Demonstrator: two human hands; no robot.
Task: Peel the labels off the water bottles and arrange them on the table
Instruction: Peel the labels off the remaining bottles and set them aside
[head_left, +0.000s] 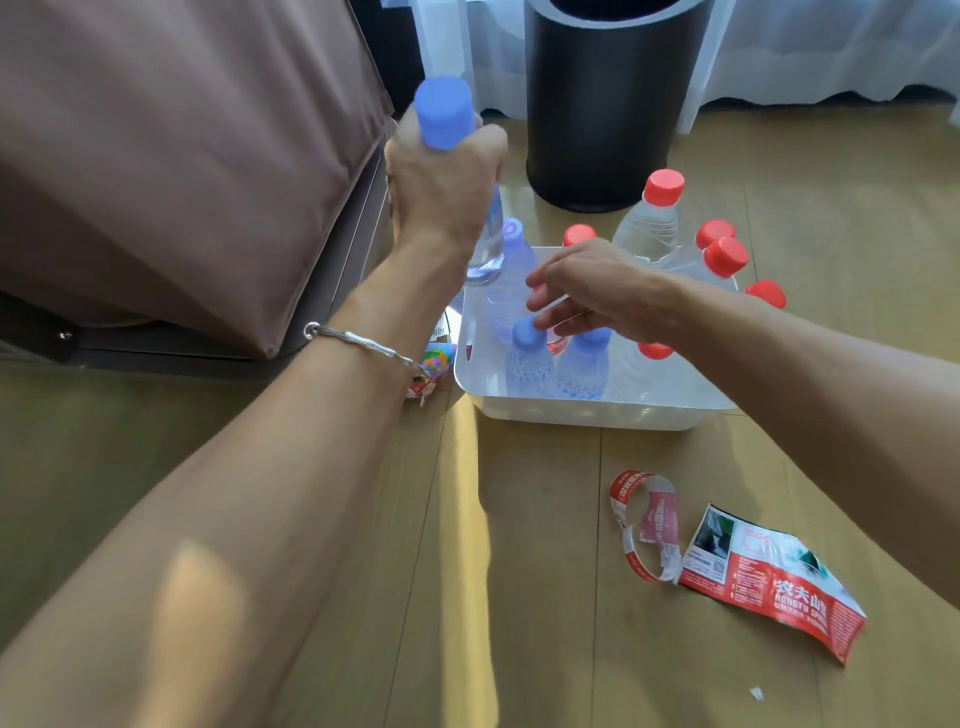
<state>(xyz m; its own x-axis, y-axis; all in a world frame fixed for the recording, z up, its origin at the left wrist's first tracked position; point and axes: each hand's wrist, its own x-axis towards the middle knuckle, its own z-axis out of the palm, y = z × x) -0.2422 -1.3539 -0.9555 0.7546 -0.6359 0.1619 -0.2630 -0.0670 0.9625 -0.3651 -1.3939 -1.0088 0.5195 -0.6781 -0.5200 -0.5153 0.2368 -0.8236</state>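
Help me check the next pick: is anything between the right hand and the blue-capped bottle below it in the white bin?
Nothing visible does. The right hand is right at the cap of the blue-capped bottle, fingers open; the neighbouring bottle stands beside it, not between.

Bright warm daylight through the far sheer curtain (831, 47), sunlit stripe across the wooden floor (470, 519), pale patch on the near left forearm (202, 587), soft shadows, slight blur on the raised left hand (441, 176), wide-angle bending at the edges, mild softness throughout
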